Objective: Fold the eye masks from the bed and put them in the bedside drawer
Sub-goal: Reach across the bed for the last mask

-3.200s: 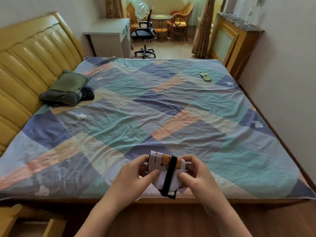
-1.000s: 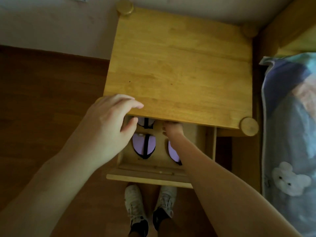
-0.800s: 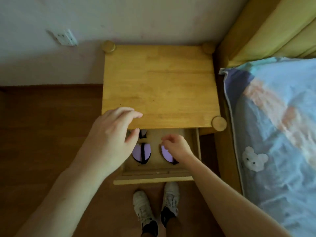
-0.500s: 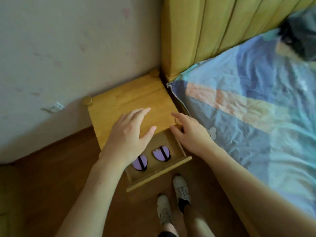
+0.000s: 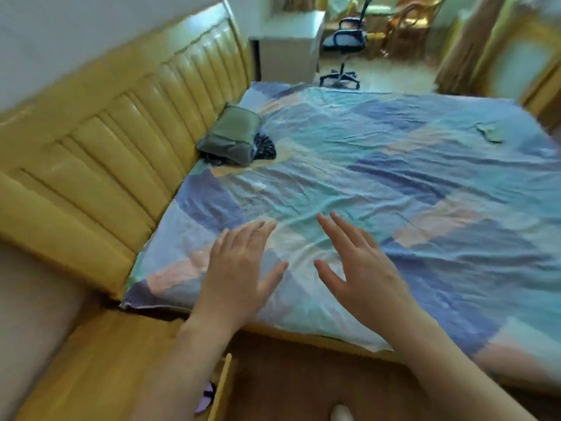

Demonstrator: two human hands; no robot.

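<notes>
I hold both hands out over the near edge of the bed (image 5: 349,165), palms down and empty. My left hand (image 5: 239,268) has its fingers spread and straight, thumb angled out to the right; my right hand (image 5: 361,268) matches it, fingers apart and thumb angled out to the left. The two hands sit near each other without touching, and I cannot tell whether either one touches the patchwork sheet beneath it. One eye mask (image 5: 490,133) lies unfolded on the far right part of the bed, well apart from both hands; the view is blurred there, so its detail is unclear. At the bottom left, the bedside drawer (image 5: 223,387) stands pulled open under the wooden top of the bedside cabinet (image 5: 100,369), and a purple eye mask (image 5: 205,396) with a dark strap shows inside it, just beside my left forearm. A folded green bundle (image 5: 232,135) rests against the padded yellow headboard (image 5: 100,165), with a dark patterned cloth (image 5: 265,147) touching its right side. Beyond the bed stand a white desk (image 5: 291,44) and an office chair (image 5: 344,41).
</notes>
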